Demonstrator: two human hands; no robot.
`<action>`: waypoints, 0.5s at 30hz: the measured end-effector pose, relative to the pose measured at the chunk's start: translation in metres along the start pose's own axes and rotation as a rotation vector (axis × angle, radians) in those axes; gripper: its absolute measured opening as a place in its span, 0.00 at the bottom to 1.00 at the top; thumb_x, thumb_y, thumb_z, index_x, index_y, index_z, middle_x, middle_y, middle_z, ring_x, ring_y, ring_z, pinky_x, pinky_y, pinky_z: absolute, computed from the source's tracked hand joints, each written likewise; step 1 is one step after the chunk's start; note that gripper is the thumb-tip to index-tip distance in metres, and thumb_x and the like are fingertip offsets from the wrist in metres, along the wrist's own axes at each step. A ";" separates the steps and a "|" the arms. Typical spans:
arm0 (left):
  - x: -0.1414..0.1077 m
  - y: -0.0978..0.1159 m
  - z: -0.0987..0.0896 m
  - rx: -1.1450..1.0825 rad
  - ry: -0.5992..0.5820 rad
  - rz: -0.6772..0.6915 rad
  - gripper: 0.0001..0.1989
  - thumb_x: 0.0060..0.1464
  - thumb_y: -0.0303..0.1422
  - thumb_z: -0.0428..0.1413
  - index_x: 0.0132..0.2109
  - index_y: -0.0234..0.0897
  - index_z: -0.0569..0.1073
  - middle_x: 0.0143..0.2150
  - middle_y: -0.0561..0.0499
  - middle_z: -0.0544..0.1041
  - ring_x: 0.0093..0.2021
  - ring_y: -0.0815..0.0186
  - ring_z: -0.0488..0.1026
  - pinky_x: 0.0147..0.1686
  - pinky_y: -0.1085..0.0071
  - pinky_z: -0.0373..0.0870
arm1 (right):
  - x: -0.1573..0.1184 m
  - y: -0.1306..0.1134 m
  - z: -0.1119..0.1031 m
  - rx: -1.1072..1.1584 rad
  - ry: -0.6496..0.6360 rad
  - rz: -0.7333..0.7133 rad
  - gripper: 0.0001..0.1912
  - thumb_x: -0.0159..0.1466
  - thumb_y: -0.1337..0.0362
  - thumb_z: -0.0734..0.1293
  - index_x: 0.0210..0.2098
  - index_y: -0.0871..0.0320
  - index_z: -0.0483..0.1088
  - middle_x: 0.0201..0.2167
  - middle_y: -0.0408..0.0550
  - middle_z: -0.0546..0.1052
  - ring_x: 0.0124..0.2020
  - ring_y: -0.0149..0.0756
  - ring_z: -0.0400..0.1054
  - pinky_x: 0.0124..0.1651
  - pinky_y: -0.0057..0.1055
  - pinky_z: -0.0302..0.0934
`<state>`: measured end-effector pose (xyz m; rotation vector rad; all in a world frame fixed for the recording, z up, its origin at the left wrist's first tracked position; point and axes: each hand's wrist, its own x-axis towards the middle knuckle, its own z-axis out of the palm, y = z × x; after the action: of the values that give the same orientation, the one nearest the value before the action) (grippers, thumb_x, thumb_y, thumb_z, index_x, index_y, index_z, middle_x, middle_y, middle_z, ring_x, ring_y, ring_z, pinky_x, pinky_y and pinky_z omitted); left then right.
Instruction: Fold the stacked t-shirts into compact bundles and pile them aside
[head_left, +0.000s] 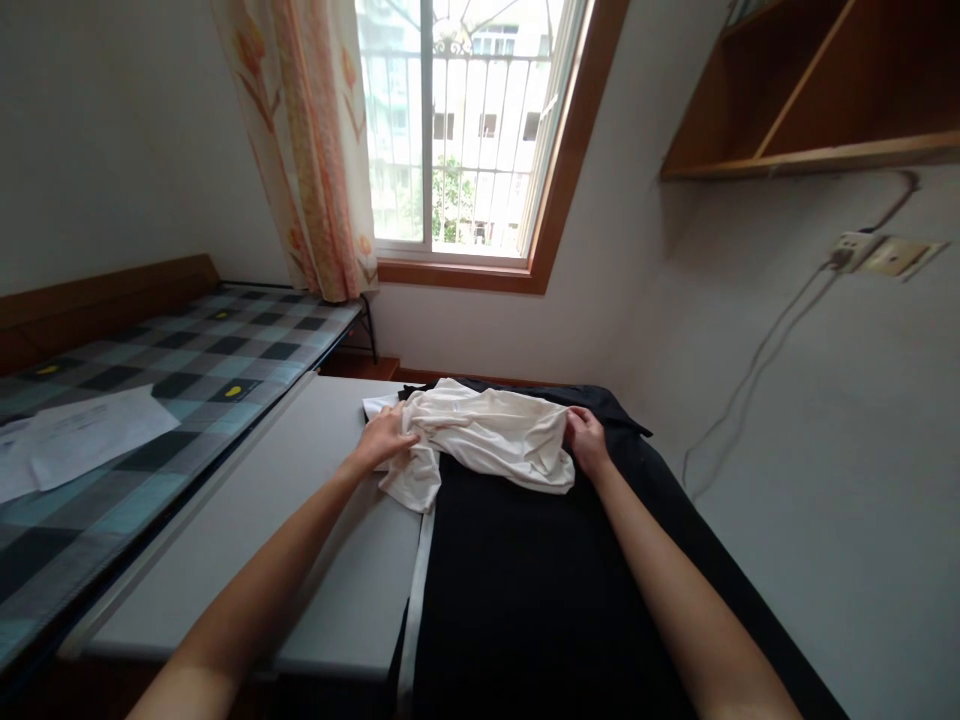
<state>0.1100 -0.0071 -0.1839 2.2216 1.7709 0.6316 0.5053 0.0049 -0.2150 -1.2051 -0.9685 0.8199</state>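
Observation:
A cream-white garment (495,430), probably a shirt, lies crumpled across the far end of a black cloth (517,590). My left hand (384,438) grips its left end, thumb over the fabric. At the opposite end, my right hand (587,438) pinches the edge of the garment between thumb and fingers. A sleeve-like part hangs down on the left, over the seam between the black cloth and a pale grey board (330,540). Some white fabric shows behind my left hand, and more dark fabric is bunched behind the garment.
On the left is a bed with a checked mattress (202,350) and white papers (97,430) on it. A window (465,130) with a flowered curtain (319,150) is ahead. A wooden shelf (825,90) and a socket (855,250) with a hanging cable are on the right wall.

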 end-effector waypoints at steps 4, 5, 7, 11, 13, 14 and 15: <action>-0.008 -0.014 -0.006 -0.113 -0.120 0.000 0.10 0.47 0.33 0.54 0.38 0.37 0.76 0.36 0.48 0.78 0.39 0.58 0.74 0.39 0.67 0.67 | -0.002 -0.038 -0.032 0.147 0.004 0.041 0.20 0.48 0.51 0.72 0.33 0.51 0.63 0.26 0.38 0.70 0.27 0.32 0.67 0.32 0.29 0.65; -0.009 -0.014 -0.009 -0.129 -0.092 -0.008 0.09 0.46 0.32 0.53 0.36 0.37 0.76 0.34 0.48 0.78 0.38 0.58 0.74 0.38 0.68 0.67 | -0.003 -0.050 -0.041 0.127 -0.008 0.052 0.21 0.47 0.51 0.73 0.34 0.51 0.63 0.26 0.38 0.70 0.27 0.31 0.66 0.31 0.28 0.64; -0.008 -0.011 -0.018 -0.177 -0.008 -0.016 0.09 0.44 0.30 0.52 0.34 0.38 0.75 0.33 0.49 0.78 0.38 0.59 0.74 0.38 0.68 0.67 | -0.008 -0.076 -0.057 0.026 -0.032 0.073 0.23 0.46 0.51 0.74 0.35 0.52 0.65 0.25 0.38 0.70 0.25 0.30 0.65 0.29 0.26 0.63; -0.004 0.004 -0.045 -0.348 0.139 0.002 0.09 0.42 0.29 0.49 0.32 0.37 0.72 0.30 0.50 0.76 0.34 0.61 0.72 0.36 0.69 0.67 | -0.028 -0.130 -0.076 -0.292 -0.302 0.095 0.29 0.49 0.39 0.70 0.39 0.55 0.71 0.26 0.43 0.74 0.26 0.35 0.66 0.27 0.29 0.61; -0.004 0.016 -0.060 -0.447 0.147 0.037 0.09 0.43 0.30 0.48 0.32 0.37 0.70 0.29 0.51 0.74 0.33 0.63 0.71 0.34 0.70 0.66 | -0.038 -0.149 -0.079 -0.548 -0.625 0.072 0.30 0.46 0.41 0.73 0.39 0.56 0.74 0.31 0.46 0.78 0.32 0.39 0.70 0.33 0.30 0.63; -0.006 0.023 -0.067 -0.484 0.127 0.061 0.09 0.44 0.31 0.47 0.32 0.37 0.70 0.29 0.52 0.74 0.32 0.64 0.70 0.33 0.71 0.66 | -0.041 -0.155 -0.080 -0.701 -0.768 0.064 0.27 0.44 0.44 0.75 0.36 0.56 0.76 0.32 0.45 0.78 0.33 0.41 0.71 0.34 0.30 0.63; -0.009 0.029 -0.074 -0.509 0.091 0.090 0.09 0.46 0.33 0.47 0.33 0.37 0.70 0.29 0.52 0.74 0.33 0.64 0.70 0.33 0.71 0.66 | -0.044 -0.158 -0.080 -0.858 -0.866 0.050 0.24 0.42 0.46 0.76 0.32 0.56 0.76 0.30 0.45 0.79 0.33 0.41 0.71 0.34 0.29 0.62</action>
<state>0.0994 -0.0289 -0.1075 1.9464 1.3530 1.0796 0.5645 -0.0936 -0.0734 -1.6119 -2.1525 1.0265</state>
